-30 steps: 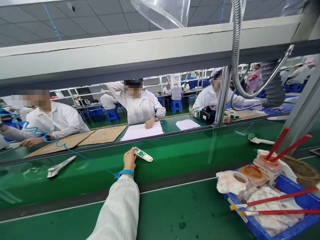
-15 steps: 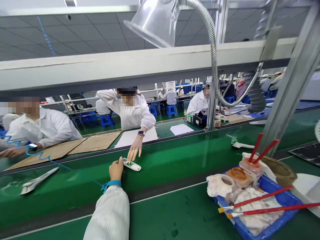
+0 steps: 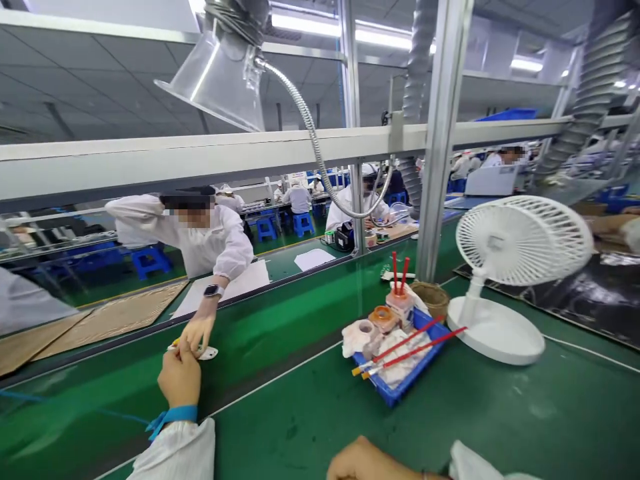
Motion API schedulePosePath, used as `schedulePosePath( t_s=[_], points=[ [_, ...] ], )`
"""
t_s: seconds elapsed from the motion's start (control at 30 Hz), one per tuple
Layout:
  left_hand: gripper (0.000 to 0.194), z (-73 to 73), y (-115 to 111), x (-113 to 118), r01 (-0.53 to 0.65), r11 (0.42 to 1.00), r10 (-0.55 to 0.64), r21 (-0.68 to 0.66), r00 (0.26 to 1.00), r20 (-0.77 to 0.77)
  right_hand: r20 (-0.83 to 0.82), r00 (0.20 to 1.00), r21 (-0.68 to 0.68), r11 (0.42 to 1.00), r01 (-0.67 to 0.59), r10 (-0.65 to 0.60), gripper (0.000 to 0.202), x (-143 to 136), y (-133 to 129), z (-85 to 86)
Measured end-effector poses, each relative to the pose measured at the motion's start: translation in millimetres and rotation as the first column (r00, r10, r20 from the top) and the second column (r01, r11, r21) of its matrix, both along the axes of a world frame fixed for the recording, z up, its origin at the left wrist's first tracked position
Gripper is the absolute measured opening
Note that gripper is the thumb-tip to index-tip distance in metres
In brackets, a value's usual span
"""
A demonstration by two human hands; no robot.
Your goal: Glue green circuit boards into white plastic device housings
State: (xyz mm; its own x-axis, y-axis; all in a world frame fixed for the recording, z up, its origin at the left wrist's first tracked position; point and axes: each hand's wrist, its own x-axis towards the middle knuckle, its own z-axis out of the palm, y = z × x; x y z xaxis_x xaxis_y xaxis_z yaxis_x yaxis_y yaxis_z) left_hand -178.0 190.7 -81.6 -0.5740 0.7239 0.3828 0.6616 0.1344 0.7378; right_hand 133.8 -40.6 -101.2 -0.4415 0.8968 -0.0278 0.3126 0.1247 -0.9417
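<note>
My left hand [image 3: 180, 379], with a blue strap round its wrist, reaches over the green belt, its fingers closed at the near end of a white plastic housing [image 3: 208, 353]. A co-worker's hand [image 3: 201, 328], wearing a watch, covers the housing's middle and meets my fingertips. Only the far tip and a small yellow spot by my fingers show; the two hands hide the rest. At the bottom edge my right hand [image 3: 370, 460] comes into view over the green bench. Its back shows, while the fingers are cut off by the frame.
A blue tray [image 3: 395, 397] holds small jars, white cloth and red-handled brushes [image 3: 417, 348]. Right of it stands a white fan [image 3: 500, 333]. Metal posts [image 3: 440, 147] and a lamp on a bendable neck [image 3: 220, 80] rise over the belt. Cardboard [image 3: 115, 320] lies on the far side.
The view has swung to the right, bringing in the fan and my right hand. The co-worker's fingers have closed in on my left hand, and the housing's green circuit board is now covered.
</note>
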Motion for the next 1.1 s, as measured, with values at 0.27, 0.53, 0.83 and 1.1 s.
schedulePosePath(
  t_s=[0.27, 0.53, 0.83, 1.1],
  points=[
    [0.037, -21.6, -40, 70, 0.428, 0.896, -0.434, -0.12, 0.901, -0.026, -0.009, 0.886, 0.145, 0.876, 0.46, -0.463, 0.024, 97, 10, 46.4],
    [0.024, -29.9, -44, 83, 0.513, 0.855, -0.506, -0.082, 0.858, 0.092, 0.304, 0.679, 0.234, 0.743, 0.627, -0.669, 0.024, 196, 21, 43.4],
    [0.036, -11.3, -28, 113, 0.561, 0.825, -0.548, 0.06, 0.772, 0.32, 0.15, 0.689, 0.407, 0.679, 0.611, -0.709, 0.021, 174, 15, 51.3],
    [0.028, 18.8, -1, 234, 0.874, 0.483, -0.747, -0.048, 0.439, 0.5, -0.764, 0.595, 0.611, 0.017, 0.792, -0.249, 0.034, 138, -7, 53.1]
  ],
)
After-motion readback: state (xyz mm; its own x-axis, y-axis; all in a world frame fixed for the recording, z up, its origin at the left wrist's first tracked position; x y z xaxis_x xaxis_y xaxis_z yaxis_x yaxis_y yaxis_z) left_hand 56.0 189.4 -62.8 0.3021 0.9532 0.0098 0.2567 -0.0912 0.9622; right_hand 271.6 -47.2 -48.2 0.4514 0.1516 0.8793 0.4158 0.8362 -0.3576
